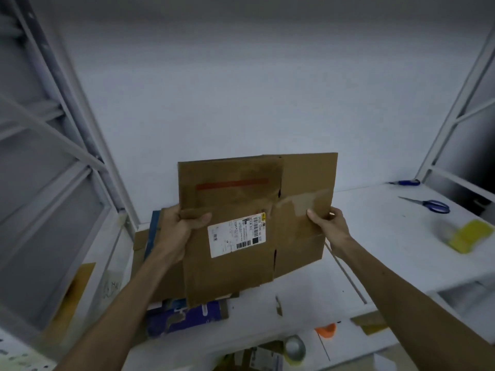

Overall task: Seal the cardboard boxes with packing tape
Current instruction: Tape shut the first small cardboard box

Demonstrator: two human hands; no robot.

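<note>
A flattened brown cardboard box (241, 199) is held upright above the white table (375, 236). It bears a white shipping label, a red stripe and patches of old clear tape. My left hand (179, 228) grips its left edge, thumb across the front. My right hand (329, 223) grips its right edge, thumb on the front. A yellow tape dispenser (466, 235) lies blurred at the table's right. A grey tape roll (294, 348) sits at the near edge.
More flattened cardboard and a blue printed box (184, 315) lie stacked on the table behind and below the held box. Blue-handled scissors (431, 205) and a blue cutter (405, 182) lie at the back right. An orange object (325, 330) sits near the front. Metal shelf frames stand on both sides.
</note>
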